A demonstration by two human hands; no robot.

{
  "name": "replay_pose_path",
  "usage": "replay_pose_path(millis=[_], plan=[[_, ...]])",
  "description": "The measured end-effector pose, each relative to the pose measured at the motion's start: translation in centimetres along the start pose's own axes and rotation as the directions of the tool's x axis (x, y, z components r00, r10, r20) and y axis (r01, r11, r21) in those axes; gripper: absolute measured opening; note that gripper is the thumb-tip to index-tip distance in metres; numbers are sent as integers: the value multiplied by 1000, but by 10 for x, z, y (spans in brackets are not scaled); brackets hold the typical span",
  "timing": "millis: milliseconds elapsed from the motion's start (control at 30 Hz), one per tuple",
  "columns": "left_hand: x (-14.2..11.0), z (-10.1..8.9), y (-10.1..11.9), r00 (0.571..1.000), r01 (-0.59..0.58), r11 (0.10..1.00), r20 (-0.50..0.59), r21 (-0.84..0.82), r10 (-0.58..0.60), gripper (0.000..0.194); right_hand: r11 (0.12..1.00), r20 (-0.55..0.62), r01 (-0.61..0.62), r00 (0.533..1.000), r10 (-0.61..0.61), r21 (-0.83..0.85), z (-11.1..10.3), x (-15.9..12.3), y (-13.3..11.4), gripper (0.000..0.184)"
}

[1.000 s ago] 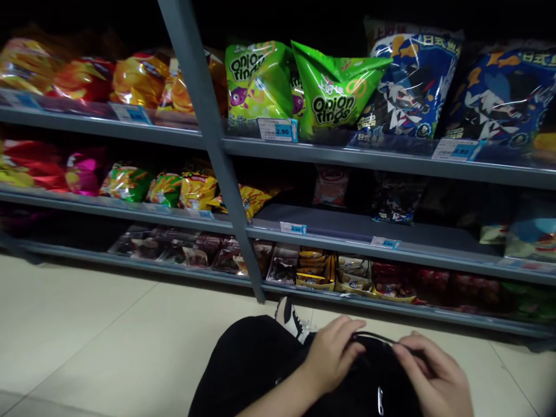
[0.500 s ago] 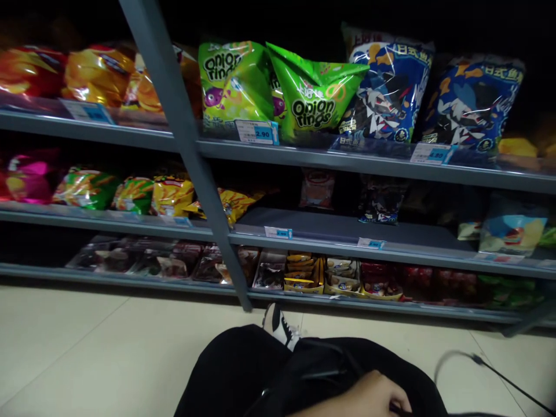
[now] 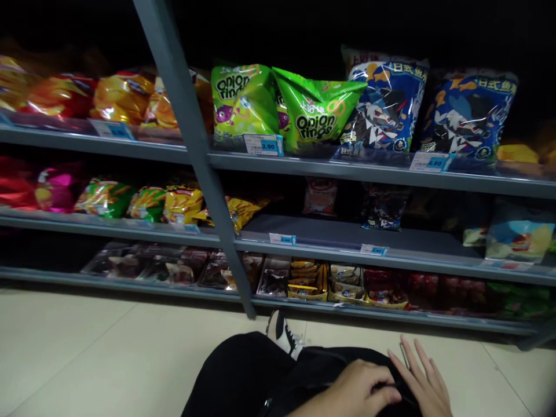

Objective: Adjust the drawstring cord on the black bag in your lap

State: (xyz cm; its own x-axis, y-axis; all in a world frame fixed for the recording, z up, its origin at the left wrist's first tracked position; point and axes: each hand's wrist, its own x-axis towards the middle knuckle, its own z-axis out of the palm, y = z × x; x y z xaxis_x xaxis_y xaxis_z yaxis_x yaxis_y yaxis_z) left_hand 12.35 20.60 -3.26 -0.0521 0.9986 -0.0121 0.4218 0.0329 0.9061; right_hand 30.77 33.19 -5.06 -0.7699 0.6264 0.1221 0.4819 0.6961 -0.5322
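Observation:
My left hand [image 3: 358, 388] reaches in from the bottom over my black-clothed lap, its fingers curled and thumb pressed in. A thin black cable [image 3: 402, 389] appears to run from its grip toward the right; most of it is lost against the dark clothing. Just right of it, my right hand [image 3: 423, 376] is held with fingers stretched out and apart, by the side of my leg. Neither hand touches the shelves.
A grey shelf rack stands ahead, with green onion rings bags [image 3: 319, 116] and blue snack bags [image 3: 382, 110] on top. A slanting upright post [image 3: 191, 121] divides it. Small packets in boxes [image 3: 307, 281] line the bottom shelf. My shoe [image 3: 282, 333] rests on the tiled floor [image 3: 108, 347].
My right hand has come into view at the lower right, fingers spread. The cable seen over the floor at right is gone from there. My left hand has shifted slightly left and up.

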Motion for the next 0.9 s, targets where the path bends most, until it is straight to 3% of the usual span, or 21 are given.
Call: replay_pose_path(millis=[67,167,233,300,367,433,500,533,567,633,667,700,733,800,833,900], plan=[[-7,-5,-5,1000,2,999,-17,-36,-2,10,997,25,70,997,-70,-12,7,14,20,25],[-15,-8,-16,991,94,969,-74,-230,-114,10,995,-170,24,985,-6,101,13,33,31,18],[-15,-5,-24,978,116,924,-118,-363,-169,27,953,-284,-57,948,146,298,21,40,16,27],[-10,0,-34,969,96,916,-173,-389,-175,57,835,-289,-104,909,300,540,34,42,-16,37],[-4,8,-44,969,62,944,-209,-323,-135,91,638,-241,-49,902,358,768,48,41,-52,45],[2,16,-52,975,35,970,-206,-241,-86,121,349,-192,52,905,380,936,58,41,-81,45],[5,25,-57,952,57,983,-288,-174,-107,130,36,-110,104,915,389,994,63,44,-96,45],[6,28,-57,910,91,987,-390,-135,-137,122,-100,-52,98,921,385,990,63,47,-99,46],[5,30,-55,839,135,987,-518,-92,-163,107,-208,12,72,926,377,975,62,51,-99,48],[2,26,-48,664,221,975,-731,-7,-156,63,-327,145,-24,925,351,945,59,57,-96,48],[0,21,-45,626,241,970,-770,43,-121,45,-329,196,-79,920,340,941,56,59,-94,45],[-1,14,-42,651,229,969,-754,89,-85,33,-284,227,-133,916,330,949,53,60,-91,41],[-2,4,-41,713,201,974,-697,104,-73,26,-187,232,-179,918,322,966,50,59,-89,38],[-2,-16,-44,849,127,992,-514,-21,-120,13,139,139,-191,938,317,972,46,50,-81,44],[-2,-25,-48,885,110,985,-439,-132,-157,15,327,42,-152,946,320,933,47,44,-75,50],[-3,-40,-56,906,98,946,-365,-309,-213,34,636,-178,-67,932,314,769,55,26,-62,53]])
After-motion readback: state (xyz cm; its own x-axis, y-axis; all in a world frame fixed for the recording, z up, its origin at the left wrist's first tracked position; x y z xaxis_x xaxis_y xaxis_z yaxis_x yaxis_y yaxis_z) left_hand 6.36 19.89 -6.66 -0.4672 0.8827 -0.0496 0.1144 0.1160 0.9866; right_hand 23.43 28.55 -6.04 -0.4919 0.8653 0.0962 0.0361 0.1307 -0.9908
